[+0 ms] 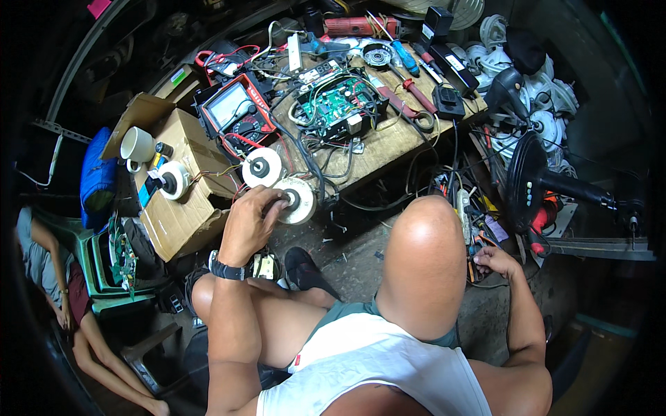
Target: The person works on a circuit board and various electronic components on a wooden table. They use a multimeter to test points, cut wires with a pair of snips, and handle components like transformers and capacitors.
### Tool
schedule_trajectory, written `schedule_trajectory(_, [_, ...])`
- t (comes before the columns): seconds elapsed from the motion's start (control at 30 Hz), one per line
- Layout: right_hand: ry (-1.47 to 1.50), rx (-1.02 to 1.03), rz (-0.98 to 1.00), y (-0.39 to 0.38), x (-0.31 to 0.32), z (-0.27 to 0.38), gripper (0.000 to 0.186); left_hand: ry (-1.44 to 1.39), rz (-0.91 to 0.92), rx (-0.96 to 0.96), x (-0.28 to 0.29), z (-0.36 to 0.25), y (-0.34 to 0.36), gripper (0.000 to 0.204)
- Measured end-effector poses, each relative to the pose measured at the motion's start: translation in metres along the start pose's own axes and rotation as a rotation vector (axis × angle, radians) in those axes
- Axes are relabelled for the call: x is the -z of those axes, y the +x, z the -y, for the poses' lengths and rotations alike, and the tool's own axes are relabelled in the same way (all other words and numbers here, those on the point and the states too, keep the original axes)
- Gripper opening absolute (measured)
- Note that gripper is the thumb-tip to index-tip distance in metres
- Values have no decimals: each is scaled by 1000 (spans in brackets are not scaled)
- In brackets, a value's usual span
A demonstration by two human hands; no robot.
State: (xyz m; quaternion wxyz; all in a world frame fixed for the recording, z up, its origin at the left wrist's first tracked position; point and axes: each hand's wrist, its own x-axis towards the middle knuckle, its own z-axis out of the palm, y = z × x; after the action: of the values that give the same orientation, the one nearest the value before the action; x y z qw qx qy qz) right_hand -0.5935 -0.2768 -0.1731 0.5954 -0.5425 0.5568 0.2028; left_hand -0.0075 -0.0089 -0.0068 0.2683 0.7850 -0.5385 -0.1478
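My left hand [251,220] grips a white round fan motor [297,200] at the near edge of the wooden bench [388,147], fingers [272,200] closed over its hub. A second white motor [262,167] sits just behind it, touching or nearly so. Cardboard box [182,201] stands close on the left; little open room there. My right hand [494,261] reaches low into the tool pile [479,222] beside my raised knee [424,236]; fingers curled, whether on anything I cannot tell.
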Motion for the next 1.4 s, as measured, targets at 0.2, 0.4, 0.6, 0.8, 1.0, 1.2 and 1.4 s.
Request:
schedule_trajectory(0.2, [5,-10,2,8,-4,-7,21,13,12,14,-1,0,1,18])
schedule_trajectory(0.4, [-36,-4,12,10,-8,-5,20,20,7,21,-2,-1,1,18])
schedule_trajectory(0.6, [-69,-18,4,7,-14,2,22,34,13,28,-2,-1,1,19])
schedule_trajectory(0.8, [-148,-22,-6,1,-21,17,27,25,14,28,-2,-2,1,19])
schedule_trajectory(1.0, [-389,72,-43,7,-16,22,35,35,-3,1,-4,-1,1,18])
schedule_trajectory(1.2, [-683,236,-138,-22,-19,88,43,36,3,15,-2,-2,0,19])
schedule_trajectory(1.4, [-725,363,-378,-36,-10,133,38,24,-21,-2,-5,0,0,19])
